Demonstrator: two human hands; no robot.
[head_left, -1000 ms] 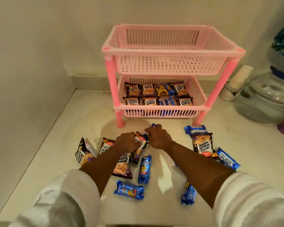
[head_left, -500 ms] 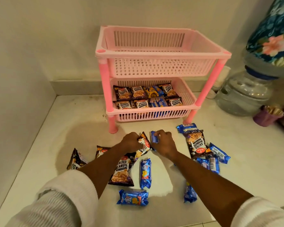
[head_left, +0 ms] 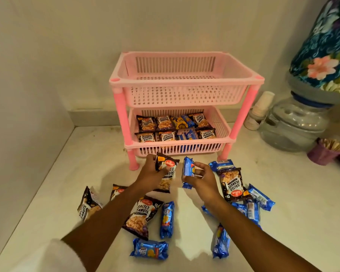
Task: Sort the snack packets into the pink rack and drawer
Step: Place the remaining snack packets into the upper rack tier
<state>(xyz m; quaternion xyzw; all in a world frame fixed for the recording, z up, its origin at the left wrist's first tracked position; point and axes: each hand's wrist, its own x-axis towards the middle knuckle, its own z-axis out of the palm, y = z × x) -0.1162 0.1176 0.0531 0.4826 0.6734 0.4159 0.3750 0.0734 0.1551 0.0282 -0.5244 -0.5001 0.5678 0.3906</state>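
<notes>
A pink two-tier rack (head_left: 185, 83) stands against the back wall. Its top basket holds nothing; its lower basket (head_left: 177, 149) carries several peanut and biscuit packets. My left hand (head_left: 151, 171) grips a dark salted peanuts packet (head_left: 168, 173), lifted off the counter just in front of the rack. My right hand (head_left: 202, 178) holds a blue biscuit packet (head_left: 187, 169) upright beside it. More peanut packets (head_left: 142, 214) and blue biscuit packets (head_left: 149, 251) lie scattered on the white counter around my arms.
A clear water dispenser (head_left: 290, 126) with a floral-covered bottle stands at the right, with a stack of paper cups (head_left: 259, 109) leaning against it. A purple cup of sticks (head_left: 325, 153) sits at the far right. Walls close in on the left and behind.
Both hands have risen from the counter, the left lifting the peanuts packet, the right lifting the blue biscuit packet. The camera view has tilted upward.
</notes>
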